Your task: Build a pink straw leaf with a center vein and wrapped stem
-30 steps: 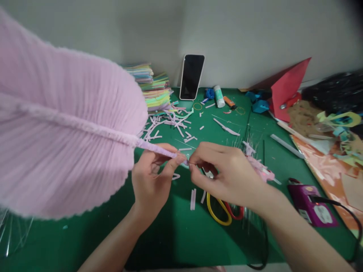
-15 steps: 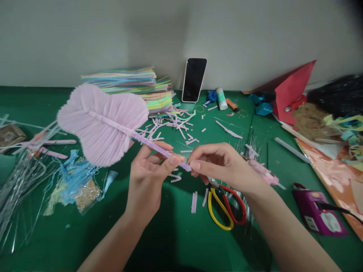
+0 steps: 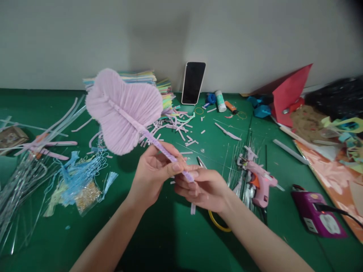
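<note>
Your left hand (image 3: 151, 172) pinches the wrapped stem of the pink fan-shaped piece (image 3: 123, 109), thumb on top, fingers curled under; the fuzzy head tilts up & left, above the green mat (image 3: 176, 241). Your right hand (image 3: 202, 187) sits just below the stem's lower end, fingers bent in w/ tips touching the stem tip; can't tell if it grips or just steadies. Under that hand a yellow scissor loop (image 3: 217, 223) pokes out. Right of it: pink glue gun (image 3: 259, 179) lying on clear strips, then a purple power strip (image 3: 317, 215) near the mat edge. Left side: blue tassel bundle (image 3: 76, 177). Further back: scattered pink offcuts (image 3: 177, 126), stack of coloured sheets (image 3: 159, 85), phone (image 3: 193, 83) leaning on the wall, red paper (image 3: 289, 92) far right.
</note>
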